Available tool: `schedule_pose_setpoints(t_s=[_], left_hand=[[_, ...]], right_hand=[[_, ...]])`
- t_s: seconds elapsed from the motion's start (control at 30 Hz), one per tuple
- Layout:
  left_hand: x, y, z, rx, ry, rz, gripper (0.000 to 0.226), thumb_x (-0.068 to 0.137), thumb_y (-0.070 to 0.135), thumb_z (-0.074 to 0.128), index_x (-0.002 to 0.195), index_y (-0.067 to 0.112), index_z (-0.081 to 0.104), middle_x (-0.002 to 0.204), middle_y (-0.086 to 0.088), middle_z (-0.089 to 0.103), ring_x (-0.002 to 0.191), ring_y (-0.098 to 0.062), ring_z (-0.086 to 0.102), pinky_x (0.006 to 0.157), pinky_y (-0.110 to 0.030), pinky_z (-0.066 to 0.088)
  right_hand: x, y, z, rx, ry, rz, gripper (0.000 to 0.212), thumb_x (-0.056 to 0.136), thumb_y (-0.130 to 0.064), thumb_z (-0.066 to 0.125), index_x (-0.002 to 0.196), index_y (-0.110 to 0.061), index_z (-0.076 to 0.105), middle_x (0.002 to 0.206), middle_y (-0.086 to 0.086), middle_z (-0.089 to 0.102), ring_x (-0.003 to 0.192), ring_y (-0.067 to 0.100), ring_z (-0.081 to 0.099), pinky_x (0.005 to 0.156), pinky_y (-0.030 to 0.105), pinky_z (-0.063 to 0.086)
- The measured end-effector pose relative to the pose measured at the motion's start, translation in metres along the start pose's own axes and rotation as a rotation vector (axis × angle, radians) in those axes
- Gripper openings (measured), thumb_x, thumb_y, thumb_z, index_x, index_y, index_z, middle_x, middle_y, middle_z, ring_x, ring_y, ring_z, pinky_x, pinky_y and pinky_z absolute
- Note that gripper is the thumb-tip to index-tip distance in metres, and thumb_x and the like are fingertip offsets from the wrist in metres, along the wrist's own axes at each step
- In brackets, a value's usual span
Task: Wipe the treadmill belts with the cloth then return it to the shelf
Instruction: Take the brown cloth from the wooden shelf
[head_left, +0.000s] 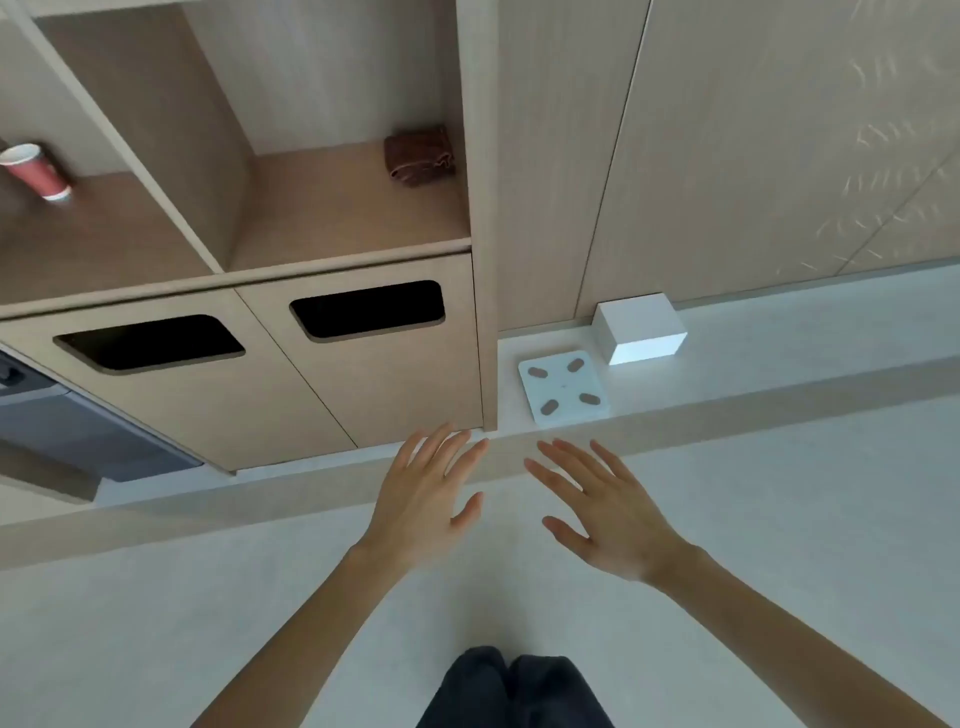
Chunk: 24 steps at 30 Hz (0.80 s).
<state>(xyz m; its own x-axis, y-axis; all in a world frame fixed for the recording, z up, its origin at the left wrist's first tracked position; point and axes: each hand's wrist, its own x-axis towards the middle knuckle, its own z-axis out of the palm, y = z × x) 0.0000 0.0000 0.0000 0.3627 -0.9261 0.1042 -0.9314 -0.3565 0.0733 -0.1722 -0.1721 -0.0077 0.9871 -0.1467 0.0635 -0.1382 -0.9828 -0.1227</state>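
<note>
**Both hands empty, cloth on the shelf**

Both bare hands were stretched forward in the lower middle of the frame, side by side and apart. The left hand (421, 499) had its fingers straight and slightly spread, held nothing, and its fingertips pointed at the bottom corner of the wooden cabinet (405, 374). The right hand (608, 514) was likewise flat and spread, with nothing in it.

The brown cloth (420, 156) lay bunched up in the upper middle of the frame, on the shelf (337, 218), in the back right corner of the right-hand compartment and close against its side wall. It was well apart from both hands. In the neighbouring compartment, at the upper left edge, stood a red paper cup (35, 171).

Below the shelf were two cabinet doors, each with a dark cut-out handle (369, 309). Right of the cabinet, on the pale floor, lay a white bathroom scale (563, 387), with a white box (641, 327) just behind it against the wall. Dark trouser legs (514, 691) showed at the bottom centre.
</note>
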Motion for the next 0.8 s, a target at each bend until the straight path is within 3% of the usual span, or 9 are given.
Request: schedule_pose_setpoints(t_s=[0.2, 0.4, 0.6, 0.8], left_hand=[[-0.009, -0.018, -0.001, -0.025, 0.021, -0.105, 0.054, 0.084, 0.042, 0.06, 0.132, 0.019, 0.052, 0.133, -0.006, 0.055, 0.126, -0.026, 0.048, 0.106, -0.048, 0.034], [-0.001, -0.064, 0.0, -0.015, 0.05, -0.108, 0.052, 0.083, 0.038, 0.062, 0.13, 0.017, 0.055, 0.131, -0.007, 0.057, 0.126, -0.026, 0.049, 0.104, -0.047, 0.038], [0.035, -0.126, -0.001, -0.043, 0.045, -0.079, 0.051, 0.087, 0.037, 0.058, 0.134, 0.017, 0.051, 0.135, -0.006, 0.053, 0.129, -0.026, 0.044, 0.108, -0.048, 0.033], [0.079, -0.198, -0.022, -0.034, 0.071, -0.038, 0.054, 0.09, 0.045, 0.037, 0.137, 0.019, 0.046, 0.137, -0.004, 0.05, 0.131, -0.024, 0.042, 0.109, -0.045, 0.032]], right_hand=[[0.032, -0.006, 0.005, 0.023, 0.029, -0.079, 0.059, 0.089, -0.047, 0.053, 0.14, -0.02, 0.044, 0.144, 0.006, 0.045, 0.132, 0.025, 0.044, 0.107, 0.051, 0.037], [0.073, -0.004, 0.01, 0.039, -0.013, -0.087, 0.058, 0.093, -0.05, 0.036, 0.143, -0.022, 0.039, 0.148, 0.004, 0.041, 0.135, 0.022, 0.039, 0.109, 0.049, 0.034], [0.139, -0.009, 0.014, 0.035, -0.003, -0.046, 0.058, 0.092, -0.048, 0.045, 0.142, -0.021, 0.041, 0.148, 0.005, 0.04, 0.136, 0.023, 0.039, 0.109, 0.049, 0.033], [0.221, -0.016, 0.003, 0.043, 0.104, -0.01, 0.059, 0.09, -0.039, 0.056, 0.142, -0.017, 0.041, 0.148, 0.008, 0.039, 0.136, 0.025, 0.038, 0.111, 0.047, 0.03]])
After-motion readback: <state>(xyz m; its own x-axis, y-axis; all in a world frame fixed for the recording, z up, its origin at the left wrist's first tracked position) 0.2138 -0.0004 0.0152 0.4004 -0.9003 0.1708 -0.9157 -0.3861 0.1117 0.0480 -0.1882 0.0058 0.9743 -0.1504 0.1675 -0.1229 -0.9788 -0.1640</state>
